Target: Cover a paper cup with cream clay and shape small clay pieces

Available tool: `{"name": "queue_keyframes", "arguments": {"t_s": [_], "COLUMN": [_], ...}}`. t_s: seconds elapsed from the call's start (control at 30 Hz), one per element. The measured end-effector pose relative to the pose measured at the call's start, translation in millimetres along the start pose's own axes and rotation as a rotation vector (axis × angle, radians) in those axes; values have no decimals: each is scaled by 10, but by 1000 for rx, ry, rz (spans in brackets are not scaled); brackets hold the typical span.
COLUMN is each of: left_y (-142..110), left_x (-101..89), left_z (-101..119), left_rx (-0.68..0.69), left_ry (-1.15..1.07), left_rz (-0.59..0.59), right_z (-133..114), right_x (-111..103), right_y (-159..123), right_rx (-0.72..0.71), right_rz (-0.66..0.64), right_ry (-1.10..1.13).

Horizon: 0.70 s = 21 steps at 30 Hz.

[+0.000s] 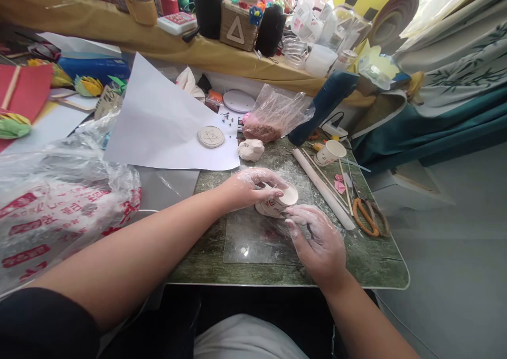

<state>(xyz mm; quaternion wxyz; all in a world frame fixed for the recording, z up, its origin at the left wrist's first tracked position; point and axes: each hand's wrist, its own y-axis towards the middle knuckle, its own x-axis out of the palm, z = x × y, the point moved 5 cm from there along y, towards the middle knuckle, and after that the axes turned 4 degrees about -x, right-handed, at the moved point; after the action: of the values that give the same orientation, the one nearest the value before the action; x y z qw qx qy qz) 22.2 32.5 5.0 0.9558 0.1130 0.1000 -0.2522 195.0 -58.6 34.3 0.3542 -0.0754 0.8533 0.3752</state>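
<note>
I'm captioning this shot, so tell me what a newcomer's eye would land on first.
Probably the powdery left hand and right hand at a small cup, above the clear sheet. Next, the star-marked disc on white paper beyond them, and the orange-handled scissors at the table's right.

The table [206, 258] has a green, wood-grained surface, dusted white. The transparent sheet [245, 251] looks glossy and smooth, the white paper [166, 121] matt, the clay lump [251, 150] rough, the bag [277, 105] clear, crinkled plastic.
</note>
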Motion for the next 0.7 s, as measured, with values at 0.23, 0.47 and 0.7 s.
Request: {"name": "queue_keyframes", "arguments": {"t_s": [0.23, 0.47, 0.7], "left_y": [2, -12, -14], "left_x": [9, 6, 13], "left_z": [18, 6, 19], "left_rx": [5, -12, 3], "left_ry": [9, 1, -8], "left_rz": [-16, -1, -8], "right_z": [-46, -33, -30], "right_x": [20, -45, -34], "right_y": [26, 25, 30], "right_rx": [-49, -26, -17], "right_rz": [5, 63, 51], "right_ry": [11, -2, -10]}}
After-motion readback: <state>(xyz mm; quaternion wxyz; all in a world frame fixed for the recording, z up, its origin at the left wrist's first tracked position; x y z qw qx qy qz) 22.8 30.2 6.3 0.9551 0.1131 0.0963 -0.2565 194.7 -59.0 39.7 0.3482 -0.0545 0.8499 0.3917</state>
